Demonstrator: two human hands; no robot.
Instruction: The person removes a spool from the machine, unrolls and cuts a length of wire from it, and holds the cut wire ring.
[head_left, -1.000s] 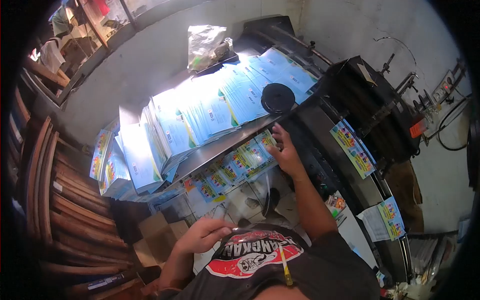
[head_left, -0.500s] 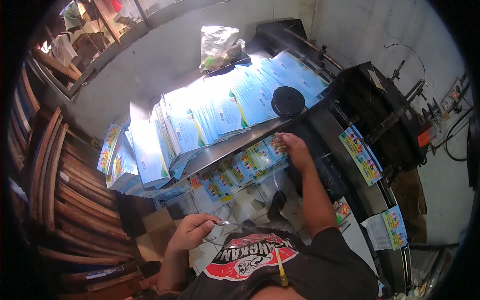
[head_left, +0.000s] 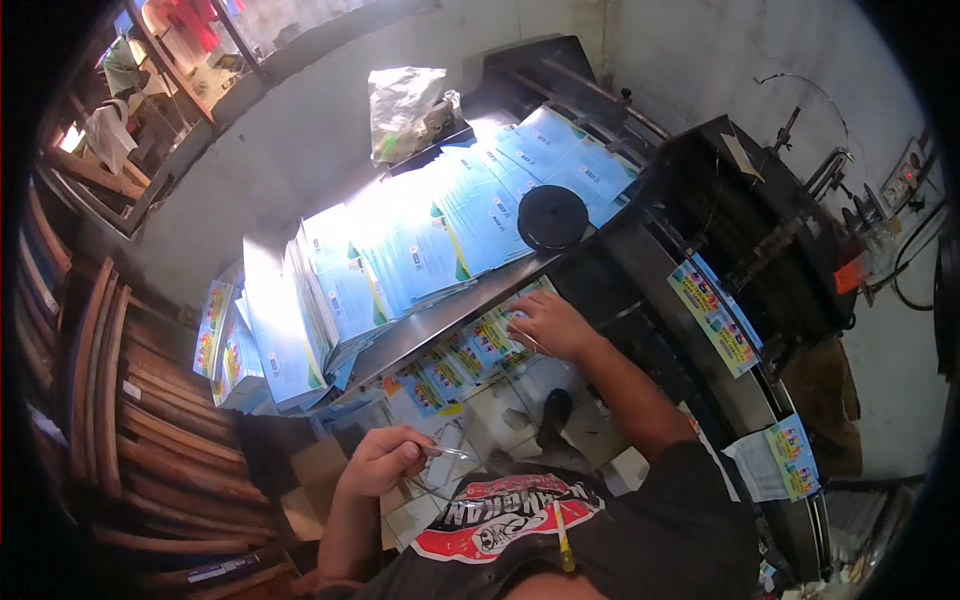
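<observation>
My left hand (head_left: 385,460) is closed in a pinch on a thin clear strip (head_left: 452,452) that trails off to the right in front of my shirt. Beyond the metal table edge, my right hand (head_left: 548,325) has its fingers bent together beside colourful printed sheets (head_left: 480,342) below the table; a thin pale line shows near its fingertips, too small to make out. On the table lie many overlapping light-blue booklets (head_left: 420,250), with a round black object (head_left: 553,218) at their right end.
A crumpled plastic bag (head_left: 402,110) stands behind the booklets. Dark machinery (head_left: 770,240) fills the right side, with printed sheets (head_left: 715,318) on its edge. Wooden frames (head_left: 180,440) stack at the left. A yellow pen (head_left: 563,540) hangs at my shirt.
My right hand has moved left and down, nearer my body. The view has shifted slightly, so the table and booklets appear further left. My left hand stays pinched on the strip.
</observation>
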